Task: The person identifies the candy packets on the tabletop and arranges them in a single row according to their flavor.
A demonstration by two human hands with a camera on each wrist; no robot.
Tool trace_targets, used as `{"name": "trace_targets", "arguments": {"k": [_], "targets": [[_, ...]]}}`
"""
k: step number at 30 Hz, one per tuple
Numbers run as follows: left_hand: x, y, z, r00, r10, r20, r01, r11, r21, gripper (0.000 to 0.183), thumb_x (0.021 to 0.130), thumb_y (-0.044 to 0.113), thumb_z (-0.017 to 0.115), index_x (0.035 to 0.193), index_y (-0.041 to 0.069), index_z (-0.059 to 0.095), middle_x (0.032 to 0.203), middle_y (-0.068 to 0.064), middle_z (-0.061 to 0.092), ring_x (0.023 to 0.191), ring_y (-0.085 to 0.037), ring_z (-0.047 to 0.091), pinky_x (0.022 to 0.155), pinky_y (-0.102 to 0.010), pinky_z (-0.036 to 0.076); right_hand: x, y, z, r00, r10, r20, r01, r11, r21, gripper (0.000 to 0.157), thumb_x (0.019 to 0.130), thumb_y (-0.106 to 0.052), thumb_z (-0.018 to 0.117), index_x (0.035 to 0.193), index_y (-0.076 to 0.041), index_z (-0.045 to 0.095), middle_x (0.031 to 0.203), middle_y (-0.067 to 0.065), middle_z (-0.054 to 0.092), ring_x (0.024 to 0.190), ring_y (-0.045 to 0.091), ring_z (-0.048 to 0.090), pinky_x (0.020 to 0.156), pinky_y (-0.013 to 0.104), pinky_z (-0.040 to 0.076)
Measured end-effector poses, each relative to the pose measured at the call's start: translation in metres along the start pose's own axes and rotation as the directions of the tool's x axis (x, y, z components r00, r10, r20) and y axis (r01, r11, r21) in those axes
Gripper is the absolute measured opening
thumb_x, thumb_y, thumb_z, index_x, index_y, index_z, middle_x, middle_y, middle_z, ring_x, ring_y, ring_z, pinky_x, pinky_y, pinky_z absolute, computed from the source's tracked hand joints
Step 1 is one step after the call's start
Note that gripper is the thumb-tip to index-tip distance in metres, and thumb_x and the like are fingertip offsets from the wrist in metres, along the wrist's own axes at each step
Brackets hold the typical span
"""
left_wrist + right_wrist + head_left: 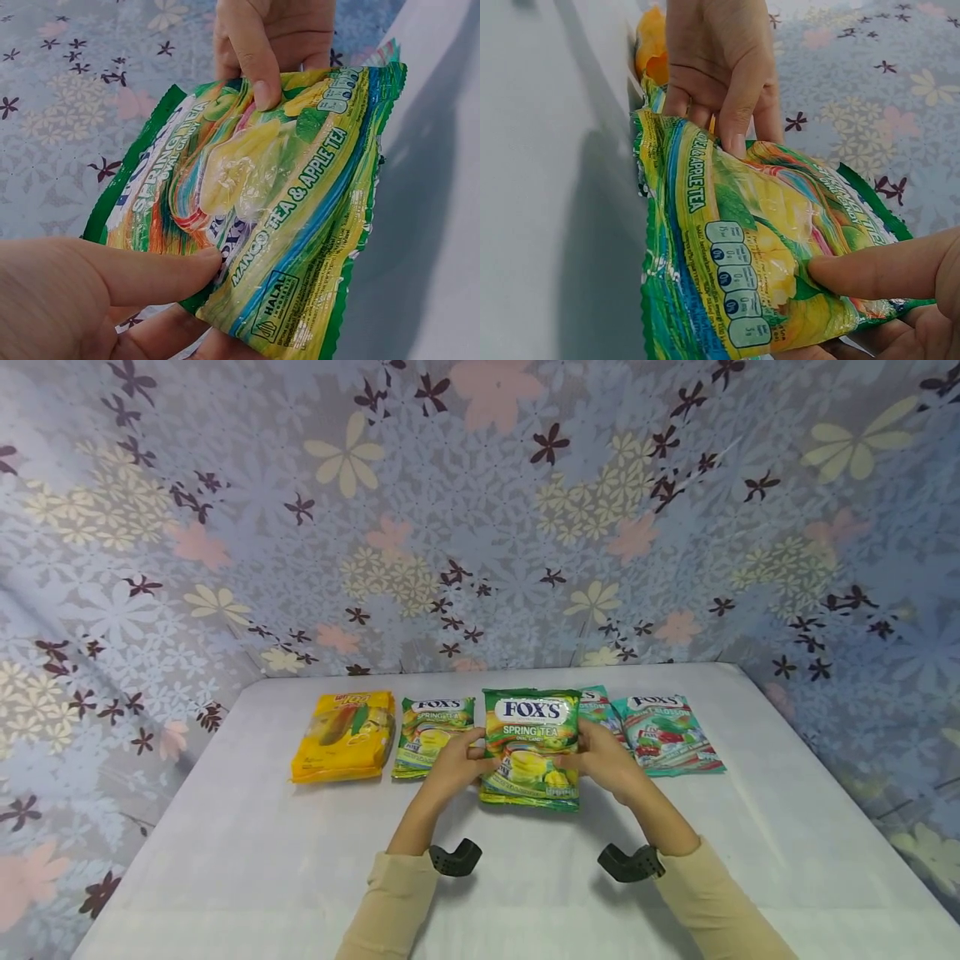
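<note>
Both hands hold one green and yellow Fox's Spring Tea candy bag [529, 750] upright in front of the row of bags. The left hand [454, 762] grips its left side, thumb across the front and fingers behind. On the opposite side the right hand [606, 762] grips it the same way. Up close in the left wrist view, the candy bag [255, 187] looks crinkled, with the left hand [112, 292] at its near edge. In the right wrist view the right thumb presses the printed front of the bag [742, 225].
Behind the hands on the white table [262, 860] lie a yellow bag [345, 737], another Spring Tea bag [423, 747] and two teal Fox's bags, one [667, 735] at the far right, the other [596, 702] partly hidden. Flower-patterned cloth [480, 527] rises behind the table.
</note>
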State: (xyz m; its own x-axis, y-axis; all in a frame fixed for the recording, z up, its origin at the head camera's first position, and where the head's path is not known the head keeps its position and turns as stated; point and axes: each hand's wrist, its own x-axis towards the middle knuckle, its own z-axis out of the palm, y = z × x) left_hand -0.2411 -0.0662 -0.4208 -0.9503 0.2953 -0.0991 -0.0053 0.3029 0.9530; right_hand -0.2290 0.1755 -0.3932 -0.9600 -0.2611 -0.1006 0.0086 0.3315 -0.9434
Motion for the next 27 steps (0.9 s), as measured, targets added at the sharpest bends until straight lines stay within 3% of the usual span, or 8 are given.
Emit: {"name": "trace_targets", "arguments": {"k": [9,14,19,27], "targets": [[0.0013,0.001,-0.0004,1.0,0.01,0.006,-0.01,1.0,0.015,0.064,0.09,0.005,0.067,0.146,-0.003,0.038,0.134,-0.031,0.049,0.091,-0.033,0.068,0.068,-0.038,0.056,0.001,0.0032,-0.0002,1.0,-0.016,0.004,0.016,1.0,0.011,0.053,0.089,0.0,0.065,0.137,0.006,0.043,0.112,0.018,0.063,0.09,0.023,0.063,0.074,0.038,0.054],[0.0004,-0.0015,0.0006,1.0,0.002,-0.003,-0.002,1.0,0.021,0.063,0.089,0.006,0.068,0.145,-0.003,0.039,0.135,-0.03,0.048,0.1,-0.035,0.065,0.068,-0.036,0.057,0.0008,0.0033,0.0003,1.0,0.002,-0.004,-0.002,1.0,-0.016,0.049,0.089,-0.001,0.066,0.133,0.005,0.045,0.107,0.016,0.063,0.086,0.022,0.061,0.073,0.037,0.053],[-0.0001,-0.0056,0.0011,1.0,-0.005,-0.008,0.005,1.0,0.023,0.064,0.089,0.006,0.069,0.145,-0.002,0.04,0.138,-0.029,0.046,0.111,-0.037,0.06,0.069,-0.037,0.057,0.0005,0.0038,0.0028,1.0,0.009,0.004,-0.009,1.0,-0.009,0.052,0.089,-0.002,0.066,0.135,0.006,0.043,0.113,0.019,0.063,0.092,0.023,0.062,0.076,0.038,0.053],[0.0003,-0.0063,0.0004,1.0,-0.005,-0.003,0.005,1.0,0.015,0.064,0.089,0.008,0.069,0.145,-0.001,0.04,0.138,-0.029,0.046,0.105,-0.036,0.063,0.069,-0.038,0.057,0.003,0.0065,0.0041,1.0,0.03,0.002,-0.03,1.0,0.009,0.055,0.089,-0.002,0.065,0.138,0.005,0.041,0.114,0.019,0.063,0.094,0.024,0.062,0.078,0.038,0.053]]}}
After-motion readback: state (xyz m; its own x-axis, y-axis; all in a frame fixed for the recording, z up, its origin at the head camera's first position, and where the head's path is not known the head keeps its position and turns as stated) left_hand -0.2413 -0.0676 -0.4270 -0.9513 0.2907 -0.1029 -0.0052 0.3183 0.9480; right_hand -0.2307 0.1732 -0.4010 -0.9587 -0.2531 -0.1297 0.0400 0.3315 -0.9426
